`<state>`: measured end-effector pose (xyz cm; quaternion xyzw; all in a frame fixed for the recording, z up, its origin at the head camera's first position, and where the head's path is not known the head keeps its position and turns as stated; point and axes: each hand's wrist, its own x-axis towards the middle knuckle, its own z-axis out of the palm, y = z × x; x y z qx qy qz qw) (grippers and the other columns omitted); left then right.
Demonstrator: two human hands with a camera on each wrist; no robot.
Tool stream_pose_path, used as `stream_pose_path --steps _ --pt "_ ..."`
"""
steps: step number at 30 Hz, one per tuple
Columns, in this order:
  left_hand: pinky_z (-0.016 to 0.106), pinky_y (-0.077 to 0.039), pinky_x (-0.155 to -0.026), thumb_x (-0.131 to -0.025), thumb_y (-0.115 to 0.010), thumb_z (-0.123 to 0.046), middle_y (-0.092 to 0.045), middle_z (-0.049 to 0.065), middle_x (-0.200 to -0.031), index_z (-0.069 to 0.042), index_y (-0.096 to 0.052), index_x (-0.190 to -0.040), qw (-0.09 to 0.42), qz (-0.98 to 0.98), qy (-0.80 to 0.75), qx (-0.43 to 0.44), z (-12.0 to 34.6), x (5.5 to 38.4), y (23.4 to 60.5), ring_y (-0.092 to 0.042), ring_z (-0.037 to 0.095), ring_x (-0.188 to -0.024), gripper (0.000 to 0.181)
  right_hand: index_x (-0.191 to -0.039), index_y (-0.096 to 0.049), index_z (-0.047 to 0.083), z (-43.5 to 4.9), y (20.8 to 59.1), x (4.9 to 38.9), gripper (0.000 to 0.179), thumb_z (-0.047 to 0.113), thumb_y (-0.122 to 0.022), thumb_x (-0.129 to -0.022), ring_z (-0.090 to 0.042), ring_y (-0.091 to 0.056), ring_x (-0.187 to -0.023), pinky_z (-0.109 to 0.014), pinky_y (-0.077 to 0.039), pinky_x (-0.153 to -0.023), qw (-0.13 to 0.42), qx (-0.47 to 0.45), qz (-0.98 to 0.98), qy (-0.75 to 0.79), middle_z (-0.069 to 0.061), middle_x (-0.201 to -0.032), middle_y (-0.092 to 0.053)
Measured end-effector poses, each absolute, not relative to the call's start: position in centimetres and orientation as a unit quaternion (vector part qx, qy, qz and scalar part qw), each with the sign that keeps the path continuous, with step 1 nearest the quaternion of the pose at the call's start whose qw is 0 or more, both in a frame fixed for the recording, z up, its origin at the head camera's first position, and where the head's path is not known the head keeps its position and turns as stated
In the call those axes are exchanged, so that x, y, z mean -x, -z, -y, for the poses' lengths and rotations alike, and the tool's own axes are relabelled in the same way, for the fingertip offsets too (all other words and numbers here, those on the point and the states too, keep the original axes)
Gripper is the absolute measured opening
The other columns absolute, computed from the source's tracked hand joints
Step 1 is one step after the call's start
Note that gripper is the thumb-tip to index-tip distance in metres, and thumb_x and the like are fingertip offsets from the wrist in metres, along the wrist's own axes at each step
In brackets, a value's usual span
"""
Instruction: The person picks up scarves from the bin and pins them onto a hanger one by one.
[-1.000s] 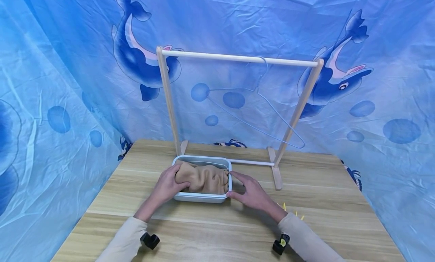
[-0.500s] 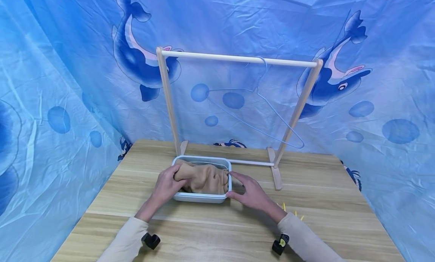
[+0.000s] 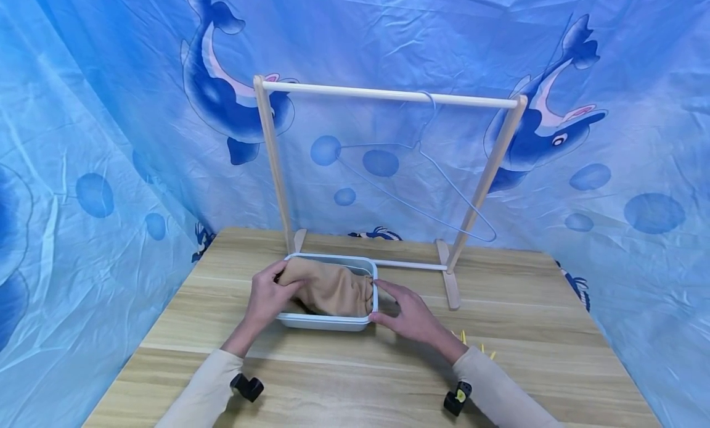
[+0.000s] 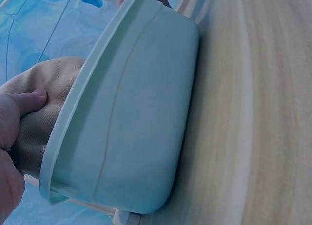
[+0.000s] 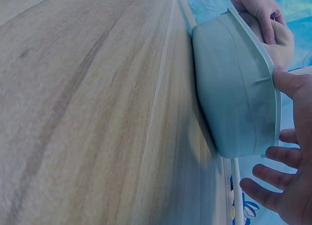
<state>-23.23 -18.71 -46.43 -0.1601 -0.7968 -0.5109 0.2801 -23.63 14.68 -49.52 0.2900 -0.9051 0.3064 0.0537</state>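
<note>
A crumpled brown cloth (image 3: 333, 289), perhaps a garment, lies in a pale blue-green plastic basin (image 4: 141, 103) on the table. My left hand (image 3: 266, 295) pinches its left end between thumb and fingers and holds that end up at the basin's left rim. Seen from the left wrist, the thumb presses into the ribbed fabric above the rim. My right hand (image 3: 410, 314) is at the basin's right end, its thumb against the rim and its fingers spread and loosely bent. How the cloth is folded inside is hidden by the basin wall in both wrist views.
Behind the basin stands a wooden rack (image 3: 493, 169) with a white top bar. A thin light-blue wire hanger (image 3: 444, 175) hangs askew from it. Yellow spiky tips (image 3: 471, 345) poke out beside the right forearm. A blue dolphin-print curtain (image 3: 344, 45) surrounds the wooden table (image 3: 333, 385).
My left hand has moved slightly left and drawn the cloth's left end up to the basin rim, stretching some folds flatter. The right hand has stayed at the basin's right end.
</note>
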Motion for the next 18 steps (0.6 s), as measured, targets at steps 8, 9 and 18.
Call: stream_pose_path --steps 8,9,18 --pt "0.015 -0.053 -0.064 -0.077 -0.084 0.008 -0.074 0.022 -0.092 0.004 -0.075 -0.102 0.265 0.777 0.559 0.117 17.6 21.9 43.3 -0.065 0.004 -0.076 0.027 -0.155 -0.046 0.017 -14.6 49.3 23.7 0.081 0.063 -0.067 -0.091 -0.03 -0.051 -0.139 -0.05 -0.044 -0.11 0.058 -0.296 0.902 -0.309 -0.006 -0.152 -0.053" --pt "0.016 -0.053 -0.065 -0.078 -0.084 0.007 -0.074 0.021 -0.092 0.004 -0.075 -0.101 0.26 0.775 0.565 0.113 17.4 21.6 42.8 -0.065 0.003 -0.075 0.026 -0.155 -0.046 0.017 -14.6 49.3 23.7 0.081 0.063 -0.067 -0.091 -0.03 -0.051 -0.138 -0.05 -0.044 -0.11 0.059 -0.296 0.902 -0.309 -0.006 -0.152 -0.053" --pt "0.02 -0.055 -0.064 -0.08 -0.085 0.002 -0.074 0.015 -0.09 0.003 -0.076 -0.099 0.245 0.737 0.625 0.076 17.2 22.0 42.4 -0.068 0.008 -0.074 0.021 -0.155 -0.046 0.017 -14.7 49.2 23.6 0.08 0.061 -0.068 -0.09 -0.029 -0.051 -0.138 -0.05 -0.044 -0.11 0.057 -0.298 0.901 -0.311 -0.006 -0.152 -0.053"
